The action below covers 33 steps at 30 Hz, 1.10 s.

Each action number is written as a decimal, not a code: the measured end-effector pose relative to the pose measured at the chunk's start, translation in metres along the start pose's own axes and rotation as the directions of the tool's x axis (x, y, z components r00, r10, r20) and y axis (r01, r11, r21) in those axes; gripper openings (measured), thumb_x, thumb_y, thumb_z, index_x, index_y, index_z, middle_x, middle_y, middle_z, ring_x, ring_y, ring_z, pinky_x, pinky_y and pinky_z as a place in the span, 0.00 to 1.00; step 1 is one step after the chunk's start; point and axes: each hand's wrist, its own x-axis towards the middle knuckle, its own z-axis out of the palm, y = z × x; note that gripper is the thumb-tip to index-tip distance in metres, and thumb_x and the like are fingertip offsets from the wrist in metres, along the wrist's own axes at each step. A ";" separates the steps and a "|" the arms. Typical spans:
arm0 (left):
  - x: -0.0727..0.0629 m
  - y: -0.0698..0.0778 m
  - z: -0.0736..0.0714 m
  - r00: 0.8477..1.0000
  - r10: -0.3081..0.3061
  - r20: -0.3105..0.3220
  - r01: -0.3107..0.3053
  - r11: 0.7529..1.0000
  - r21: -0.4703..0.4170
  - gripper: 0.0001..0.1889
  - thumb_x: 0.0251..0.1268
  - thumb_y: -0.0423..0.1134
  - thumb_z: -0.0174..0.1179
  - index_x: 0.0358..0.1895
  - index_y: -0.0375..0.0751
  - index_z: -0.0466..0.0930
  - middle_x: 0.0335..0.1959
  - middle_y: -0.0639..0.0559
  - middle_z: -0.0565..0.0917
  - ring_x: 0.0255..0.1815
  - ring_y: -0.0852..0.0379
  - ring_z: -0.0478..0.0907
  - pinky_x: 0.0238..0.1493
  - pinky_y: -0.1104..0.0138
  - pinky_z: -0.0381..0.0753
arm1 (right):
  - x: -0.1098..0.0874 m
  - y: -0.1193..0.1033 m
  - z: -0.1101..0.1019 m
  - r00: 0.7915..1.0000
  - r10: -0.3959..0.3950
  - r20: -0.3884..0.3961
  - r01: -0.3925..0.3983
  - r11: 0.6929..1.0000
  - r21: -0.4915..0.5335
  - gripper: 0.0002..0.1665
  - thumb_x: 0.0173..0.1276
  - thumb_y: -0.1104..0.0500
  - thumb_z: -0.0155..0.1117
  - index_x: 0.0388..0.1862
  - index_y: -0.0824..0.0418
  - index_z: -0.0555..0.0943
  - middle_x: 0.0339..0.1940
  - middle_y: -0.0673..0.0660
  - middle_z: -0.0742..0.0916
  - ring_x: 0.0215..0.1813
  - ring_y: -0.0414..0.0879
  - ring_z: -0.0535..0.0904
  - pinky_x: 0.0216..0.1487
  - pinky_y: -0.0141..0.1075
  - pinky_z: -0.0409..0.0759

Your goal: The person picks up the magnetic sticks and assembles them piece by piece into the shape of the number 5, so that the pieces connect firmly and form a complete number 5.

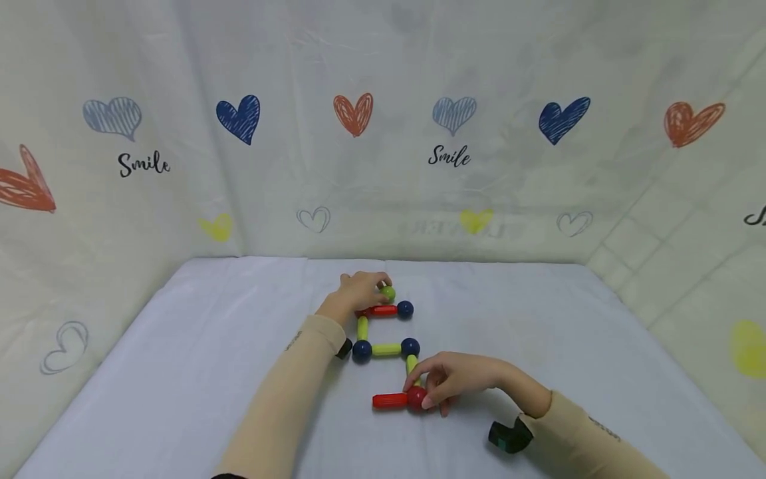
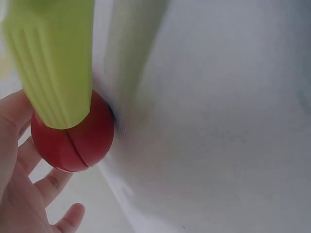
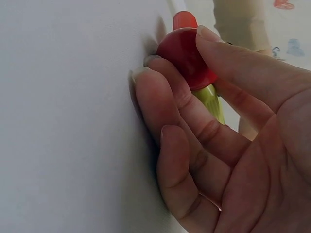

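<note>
Magnetic balls and rods lie joined in a zigzag on the white cloth. At its far end, my left hand (image 1: 361, 290) holds a small green ball (image 1: 388, 293) at its fingertips, beside a red rod (image 1: 383, 311) tipped by a blue ball (image 1: 405, 310). The left wrist view shows a red ball (image 2: 73, 141) joined to a yellow-green rod (image 2: 53, 63), with left-hand fingers behind it; the green ball is hidden there. At the near end my right hand (image 1: 461, 378) pinches another red ball (image 3: 187, 58) between thumb and fingers. A red rod (image 1: 389, 401) extends left from that ball.
Two blue balls, one on the left (image 1: 362, 351) and one on the right (image 1: 409, 346), flank a yellow-green rod (image 1: 386, 349) mid-chain. A white cloth (image 1: 509, 306) covers the table. Behind rises a white backdrop (image 1: 395, 179) printed with hearts.
</note>
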 end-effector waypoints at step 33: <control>-0.139 -0.043 -0.014 0.984 0.165 -0.069 -0.176 0.964 -0.198 0.18 0.67 0.45 0.71 0.59 0.55 0.82 0.51 0.64 0.84 0.53 0.56 0.78 0.53 0.45 0.69 | 0.006 0.001 -0.009 0.999 0.008 -0.032 -0.009 1.000 -0.025 0.19 0.74 0.64 0.65 0.63 0.61 0.81 0.29 0.58 0.85 0.29 0.48 0.82 0.40 0.32 0.78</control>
